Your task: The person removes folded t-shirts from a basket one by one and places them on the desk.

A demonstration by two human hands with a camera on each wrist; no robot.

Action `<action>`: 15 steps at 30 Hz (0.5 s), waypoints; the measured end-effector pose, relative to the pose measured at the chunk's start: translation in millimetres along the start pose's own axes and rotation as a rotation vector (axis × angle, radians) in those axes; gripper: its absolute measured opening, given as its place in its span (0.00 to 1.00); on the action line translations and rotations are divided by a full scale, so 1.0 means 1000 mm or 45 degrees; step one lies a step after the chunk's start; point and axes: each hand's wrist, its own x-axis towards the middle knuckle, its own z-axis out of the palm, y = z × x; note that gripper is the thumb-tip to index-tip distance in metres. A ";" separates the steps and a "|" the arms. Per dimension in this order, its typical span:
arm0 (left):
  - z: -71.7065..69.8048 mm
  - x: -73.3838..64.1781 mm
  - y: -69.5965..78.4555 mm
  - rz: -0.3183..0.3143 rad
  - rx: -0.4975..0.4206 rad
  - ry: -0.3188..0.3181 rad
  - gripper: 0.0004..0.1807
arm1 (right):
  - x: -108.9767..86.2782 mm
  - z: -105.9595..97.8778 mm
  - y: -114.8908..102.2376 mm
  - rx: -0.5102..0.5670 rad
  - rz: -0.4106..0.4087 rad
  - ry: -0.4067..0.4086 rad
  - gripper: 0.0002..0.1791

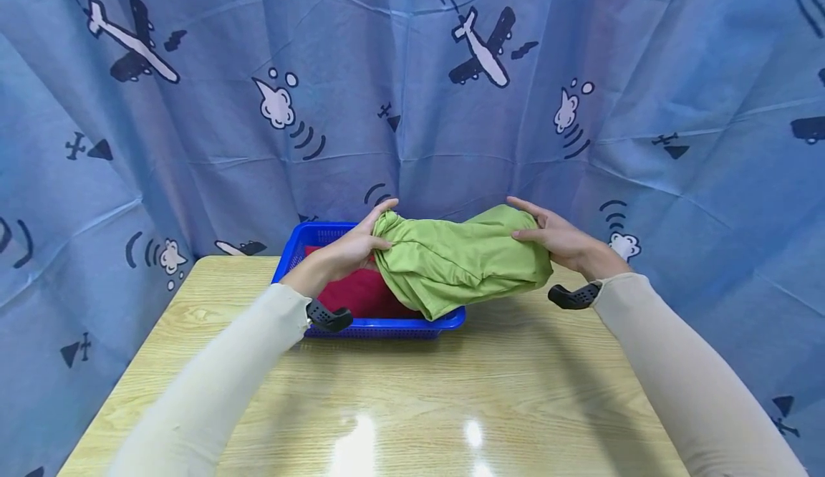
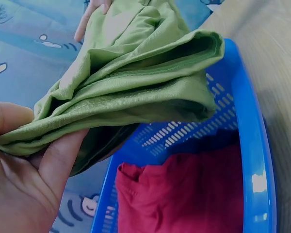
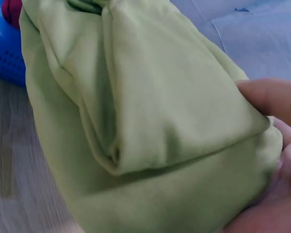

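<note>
A folded light-green cloth garment (image 1: 467,258) is stretched between both hands, raised over the right part of a blue plastic basket (image 1: 387,324). My left hand (image 1: 351,248) pinches its left end between thumb and fingers; layered hems show there in the left wrist view. At the other end, my right hand (image 1: 561,241) grips the garment, thumb on top and fingers beneath, as the right wrist view shows. Inside the basket lies a dark red folded cloth (image 2: 182,194), partly hidden in the head view by the left hand and the green garment.
The basket stands on a light wood-grain table (image 1: 412,398) near its far edge. Behind the table hangs a blue curtain (image 1: 361,104) printed with planes. Black bands (image 1: 329,316) sit on both wrists below pale sleeves.
</note>
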 end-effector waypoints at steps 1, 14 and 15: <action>0.003 0.002 0.001 -0.001 0.004 0.005 0.46 | -0.002 -0.003 0.000 -0.003 0.003 0.003 0.44; 0.051 0.036 0.003 -0.008 0.019 0.062 0.50 | -0.023 -0.040 0.007 -0.092 0.079 0.142 0.42; 0.056 0.040 0.003 -0.006 0.022 0.066 0.50 | -0.024 -0.043 0.008 -0.107 0.088 0.162 0.41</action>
